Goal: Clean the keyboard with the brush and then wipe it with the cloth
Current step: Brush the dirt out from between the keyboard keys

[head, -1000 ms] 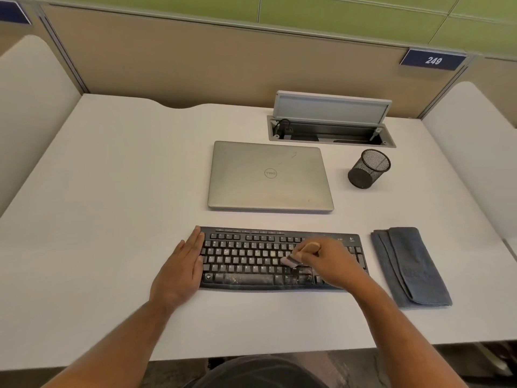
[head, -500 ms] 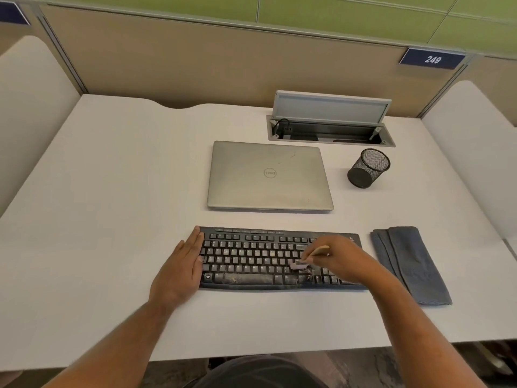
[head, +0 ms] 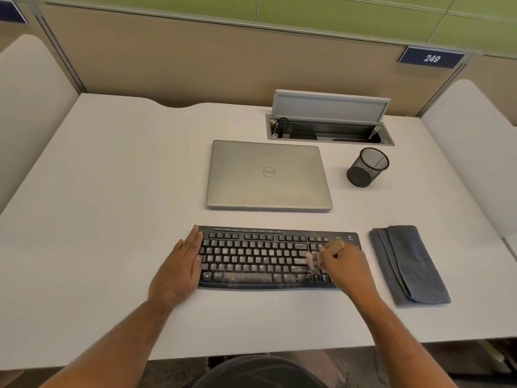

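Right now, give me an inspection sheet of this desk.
Surface: white desk, bare at the left.
Job's things: black keyboard, pale dust on its keys and space bar; brush over the right-hand keys; folded grey cloth to the right, untouched.
Clutter: closed silver laptop; black mesh pen cup.
Hands: left hand flat, fingers straight against the keyboard's left end; right hand grips the brush.
Cables: one dark cable in the open desk cable box.
Surroundings: beige partition with number plate 249.
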